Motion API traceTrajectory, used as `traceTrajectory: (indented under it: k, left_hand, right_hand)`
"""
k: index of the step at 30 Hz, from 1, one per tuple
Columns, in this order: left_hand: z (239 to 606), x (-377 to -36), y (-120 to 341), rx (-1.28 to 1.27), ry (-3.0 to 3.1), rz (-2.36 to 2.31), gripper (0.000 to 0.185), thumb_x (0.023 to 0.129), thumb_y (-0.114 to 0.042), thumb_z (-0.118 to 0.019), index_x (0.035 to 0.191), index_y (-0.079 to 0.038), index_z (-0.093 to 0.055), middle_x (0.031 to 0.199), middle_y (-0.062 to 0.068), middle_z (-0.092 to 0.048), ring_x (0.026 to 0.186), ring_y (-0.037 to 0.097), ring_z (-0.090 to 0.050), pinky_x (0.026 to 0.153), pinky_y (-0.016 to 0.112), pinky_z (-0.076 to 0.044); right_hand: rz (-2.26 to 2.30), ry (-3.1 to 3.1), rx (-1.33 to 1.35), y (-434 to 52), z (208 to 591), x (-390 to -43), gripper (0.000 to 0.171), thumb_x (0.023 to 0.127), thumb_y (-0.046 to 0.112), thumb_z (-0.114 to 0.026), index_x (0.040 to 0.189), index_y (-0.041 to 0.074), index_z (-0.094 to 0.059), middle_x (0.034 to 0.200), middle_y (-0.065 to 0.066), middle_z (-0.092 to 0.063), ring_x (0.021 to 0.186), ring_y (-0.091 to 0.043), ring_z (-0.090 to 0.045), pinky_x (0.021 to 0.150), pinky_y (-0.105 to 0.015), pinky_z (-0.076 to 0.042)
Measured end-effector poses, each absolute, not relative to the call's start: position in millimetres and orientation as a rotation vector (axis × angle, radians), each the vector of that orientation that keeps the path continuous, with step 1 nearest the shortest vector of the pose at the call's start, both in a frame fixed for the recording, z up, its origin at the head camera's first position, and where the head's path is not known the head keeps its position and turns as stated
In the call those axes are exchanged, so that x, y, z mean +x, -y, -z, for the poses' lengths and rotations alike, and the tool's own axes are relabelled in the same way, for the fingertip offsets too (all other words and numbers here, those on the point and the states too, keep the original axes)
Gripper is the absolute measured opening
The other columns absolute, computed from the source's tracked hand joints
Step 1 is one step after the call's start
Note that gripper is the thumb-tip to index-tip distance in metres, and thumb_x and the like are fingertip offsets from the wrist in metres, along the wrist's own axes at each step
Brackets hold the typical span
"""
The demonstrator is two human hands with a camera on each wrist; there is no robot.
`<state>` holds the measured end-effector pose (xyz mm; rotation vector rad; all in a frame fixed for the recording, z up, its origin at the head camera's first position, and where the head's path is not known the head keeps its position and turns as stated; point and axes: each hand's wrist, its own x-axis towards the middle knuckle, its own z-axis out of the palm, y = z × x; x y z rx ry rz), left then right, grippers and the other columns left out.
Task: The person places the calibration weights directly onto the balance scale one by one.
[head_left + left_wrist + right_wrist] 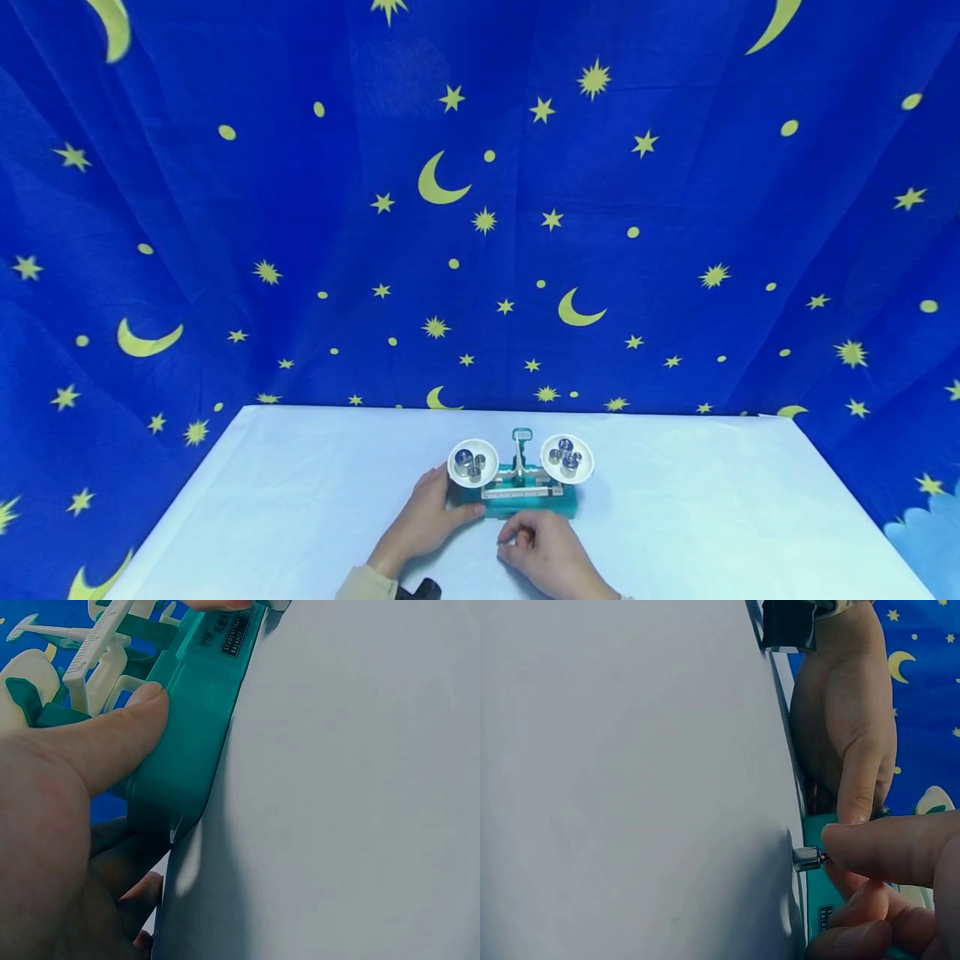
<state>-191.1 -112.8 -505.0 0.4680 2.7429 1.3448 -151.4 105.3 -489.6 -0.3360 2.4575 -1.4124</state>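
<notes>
A teal balance scale point(527, 502) stands on the pale table point(300, 500) with two white pans. The left pan point(472, 463) and the right pan point(567, 458) each hold several small metal weights. My left hand point(457, 510) grips the left end of the scale's base, its thumb point(112, 735) lying along the top of the teal base point(196, 727) and its fingers curled round the far side. Just in front of the base, my right hand point(517, 537) pinches a small metal weight point(808, 859) between thumb and fingertip, low over the table.
A blue cloth with yellow stars and moons point(480, 208) hangs behind and at both sides of the table. The white graduated beam point(97, 645) runs above the base. A black wrist strap point(420, 590) sits at the near edge.
</notes>
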Motion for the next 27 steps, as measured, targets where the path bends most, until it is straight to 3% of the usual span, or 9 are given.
traceTrajectory:
  k: [14,27]
  left_hand:
    - [504.8,-191.4,112.8,0.475,-2.743,-1.352,0.089,0.086,-0.045,-0.076,0.149,0.007,-0.040,0.148,0.025,-0.047,0.140,0.041,-0.040,0.120,0.061,-0.018]
    - [508.6,-194.6,112.7,0.467,-2.756,-1.339,0.090,0.086,-0.047,-0.075,0.149,0.007,-0.040,0.149,0.025,-0.047,0.141,0.040,-0.041,0.120,0.060,-0.018]
  right_hand:
    - [1.403,-2.446,-0.294,-106.0,489.8,-153.2,0.003,0.089,0.016,-0.074,0.086,0.016,-0.073,0.063,0.006,-0.056,0.057,-0.010,-0.050,0.047,-0.019,-0.036]
    - [1.428,-2.439,-0.295,-105.2,490.7,-151.9,0.004,0.087,0.016,-0.077,0.086,0.015,-0.073,0.063,0.005,-0.056,0.056,-0.010,-0.049,0.047,-0.018,-0.035]
